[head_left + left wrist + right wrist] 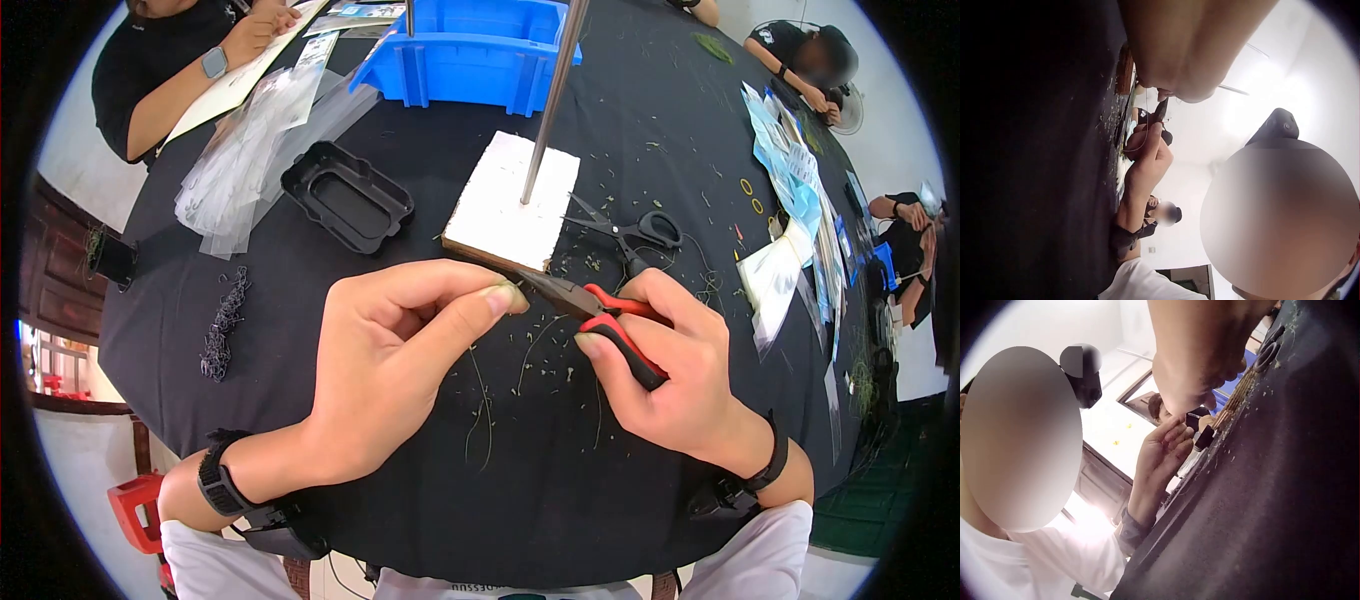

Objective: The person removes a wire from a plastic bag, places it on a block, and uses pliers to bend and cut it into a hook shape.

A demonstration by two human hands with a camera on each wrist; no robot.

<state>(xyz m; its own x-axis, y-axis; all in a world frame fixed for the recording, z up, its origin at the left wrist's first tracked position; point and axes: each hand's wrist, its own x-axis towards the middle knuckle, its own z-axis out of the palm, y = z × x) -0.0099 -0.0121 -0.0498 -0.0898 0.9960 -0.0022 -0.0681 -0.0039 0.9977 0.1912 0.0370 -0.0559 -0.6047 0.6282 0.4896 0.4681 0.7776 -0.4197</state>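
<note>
In the head view my left hand (pixel 390 350) pinches something tiny between thumb and index fingertips, mostly hidden by them; a thin line (pixel 1147 112) hangs near it in the left wrist view. My right hand (pixel 675 365) grips needle-nose pliers (pixel 630 345) with red and black handles. The pliers' tip meets the left fingertips, just in front of a white foam block (pixel 505 200) that carries an upright metal rod (pixel 553 110). Behind the right hand lie black-handled scissors (pixel 625 232).
A black plastic tray (pixel 348 197), clear plastic sleeves (pixel 245 160) and a dark tangled pile of small wire-like pieces (pixel 225 325) lie to the left. A blue crate (pixel 465 65) stands at the back. Line scraps litter the black cloth (pixel 480 520); packets (pixel 785 250) lie right.
</note>
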